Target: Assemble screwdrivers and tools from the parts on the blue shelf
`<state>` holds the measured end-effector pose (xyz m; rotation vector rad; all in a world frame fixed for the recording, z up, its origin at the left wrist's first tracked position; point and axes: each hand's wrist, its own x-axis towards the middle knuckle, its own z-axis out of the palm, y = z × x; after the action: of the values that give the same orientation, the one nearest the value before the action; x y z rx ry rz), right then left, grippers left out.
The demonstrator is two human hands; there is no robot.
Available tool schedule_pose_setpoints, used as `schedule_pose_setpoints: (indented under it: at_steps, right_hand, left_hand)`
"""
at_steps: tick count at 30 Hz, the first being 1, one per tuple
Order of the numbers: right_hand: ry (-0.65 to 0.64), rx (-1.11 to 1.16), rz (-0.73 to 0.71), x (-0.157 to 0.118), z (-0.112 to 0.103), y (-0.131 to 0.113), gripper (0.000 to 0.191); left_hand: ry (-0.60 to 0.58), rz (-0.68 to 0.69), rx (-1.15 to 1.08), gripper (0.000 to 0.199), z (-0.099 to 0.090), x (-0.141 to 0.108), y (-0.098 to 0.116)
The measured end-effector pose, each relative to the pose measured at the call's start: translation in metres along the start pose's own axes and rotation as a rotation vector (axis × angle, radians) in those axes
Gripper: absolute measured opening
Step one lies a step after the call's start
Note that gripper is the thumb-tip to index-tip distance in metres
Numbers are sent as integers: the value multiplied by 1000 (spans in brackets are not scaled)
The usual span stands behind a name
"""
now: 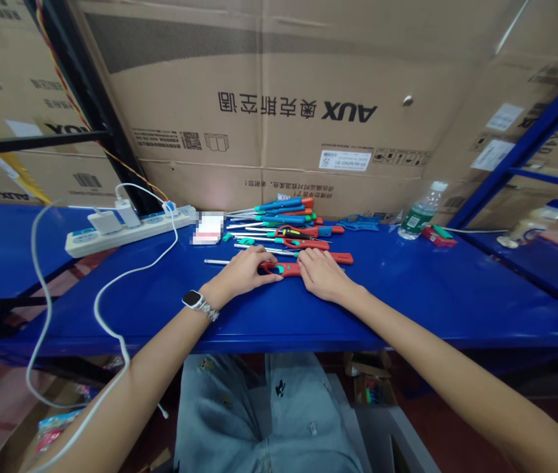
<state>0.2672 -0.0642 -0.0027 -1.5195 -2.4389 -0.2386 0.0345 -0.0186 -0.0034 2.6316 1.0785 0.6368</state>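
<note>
A red lighter with a green trigger (288,269) and a metal tube lies crosswise on the blue table near its front. My left hand (246,270), with a watch at the wrist, is closed on the tube end of its body. Around the other end of the red body my right hand (322,272) is closed, fingers curled over it. Just behind lies another red lighter (340,257), partly hidden by my hands. Farther back is a pile of red and blue long-tubed lighters (291,217), tubes pointing left. A small yellow and black screwdriver (297,234) rests on them.
A white power strip (81,243) with chargers and a loose white cable (98,295) is at the left. A white box (208,226), blue pieces (360,222), a bottle (419,213) and a red packet (439,236) stand or lie along the back, before a large carton (269,59).
</note>
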Motion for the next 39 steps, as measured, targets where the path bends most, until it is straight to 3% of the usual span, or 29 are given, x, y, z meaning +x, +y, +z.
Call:
schedule_pose_setpoints:
  at_steps: [13, 17, 27, 39]
  right_hand:
    - [-35, 85, -5, 1, -11, -3, 28]
    - [-20, 102, -41, -5, -12, -1, 33]
    - [16, 99, -128, -8, -9, 1, 35]
    - [38, 84, -199, -9, -6, 3, 43]
  left_hand:
    - [42, 50, 28, 33, -3, -11, 6]
    - [44, 141, 100, 24, -6, -12, 7]
    - [98, 302, -42, 30, -3, -8, -1]
    - [108, 337, -23, 32, -3, -8, 0]
